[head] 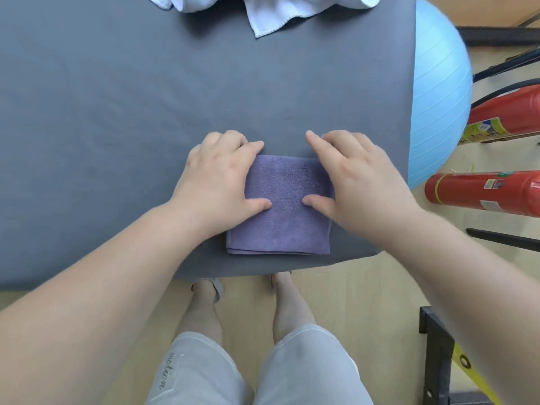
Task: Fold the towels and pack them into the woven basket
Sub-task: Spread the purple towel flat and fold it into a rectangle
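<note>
A purple towel (286, 206) lies folded into a neat square on the grey table (117, 112), close to the near edge and a little right of centre. Its layered edges show along the near side.

Both hands rest on it, one on each side. The left hand (216, 176) covers the towel's left edge. Its thumb (260, 204) is spread wide from the fingers and presses on the top of the cloth, while the bent fingers reach round the far-left corner, their tips at the far edge. Whether those tips tuck under the cloth cannot be told. The right hand (359, 182) mirrors it on the right edge — its thumb (315, 203) lies flat on the cloth and points at the other thumb, with a small gap between the two. Its fingers are fairly straight, and the index finger reaches past the far-right corner onto the table. Neither hand is seen pinching the towel.

White towels (271, 13) lie rumpled at the far edge of the table, well apart from the purple one. Right of the table sits a blue ball (438, 92), touching the table's side, and beyond it lie two red extinguishers (482, 194) on a wooden floor (365, 287). Below the near edge the person's bare legs and grey shorts (306, 366) show.
</note>
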Demonstrator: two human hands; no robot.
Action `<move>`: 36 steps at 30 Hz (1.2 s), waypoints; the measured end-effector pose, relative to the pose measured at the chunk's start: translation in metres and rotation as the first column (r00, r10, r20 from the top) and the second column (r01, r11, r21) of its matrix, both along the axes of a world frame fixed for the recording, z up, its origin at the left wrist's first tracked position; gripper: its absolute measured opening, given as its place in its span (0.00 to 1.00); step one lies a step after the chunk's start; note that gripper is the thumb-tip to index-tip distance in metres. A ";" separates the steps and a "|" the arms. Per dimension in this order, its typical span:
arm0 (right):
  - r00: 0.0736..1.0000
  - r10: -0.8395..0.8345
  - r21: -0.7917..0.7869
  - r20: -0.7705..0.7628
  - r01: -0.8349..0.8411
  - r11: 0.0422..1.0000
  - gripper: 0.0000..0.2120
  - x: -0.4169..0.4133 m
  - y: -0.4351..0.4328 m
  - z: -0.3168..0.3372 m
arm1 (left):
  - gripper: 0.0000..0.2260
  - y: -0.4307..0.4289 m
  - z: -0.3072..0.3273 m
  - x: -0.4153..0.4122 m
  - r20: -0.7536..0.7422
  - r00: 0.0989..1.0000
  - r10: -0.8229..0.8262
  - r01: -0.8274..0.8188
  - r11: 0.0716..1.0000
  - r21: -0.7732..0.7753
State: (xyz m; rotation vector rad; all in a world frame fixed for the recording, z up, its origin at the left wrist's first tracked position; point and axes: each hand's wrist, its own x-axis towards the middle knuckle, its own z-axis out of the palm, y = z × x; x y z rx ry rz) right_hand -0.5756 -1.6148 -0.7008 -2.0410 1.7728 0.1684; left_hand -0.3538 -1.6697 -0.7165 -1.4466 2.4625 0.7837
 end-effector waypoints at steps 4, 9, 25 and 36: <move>0.965 0.204 0.150 -0.164 -0.180 0.972 0.37 0.004 -0.034 0.003 | 0.26 -0.025 0.006 -0.009 0.057 0.986 -0.157 0.155 0.987 0.046; 0.928 0.312 0.213 -0.204 -0.270 0.939 0.29 0.009 -0.045 0.003 | 0.14 -0.038 0.007 -0.024 0.064 0.946 -0.317 0.313 0.947 0.067; 0.993 -0.095 -0.042 0.069 0.098 0.994 0.37 -0.001 -0.062 0.005 | 0.22 -0.072 0.005 -0.012 -0.147 0.970 -0.196 0.149 0.948 -0.283; 0.980 0.012 -0.556 0.199 0.103 0.825 0.14 0.017 -0.002 -0.027 | 0.32 0.006 -0.002 0.017 -0.190 0.963 -0.192 0.096 0.900 -0.424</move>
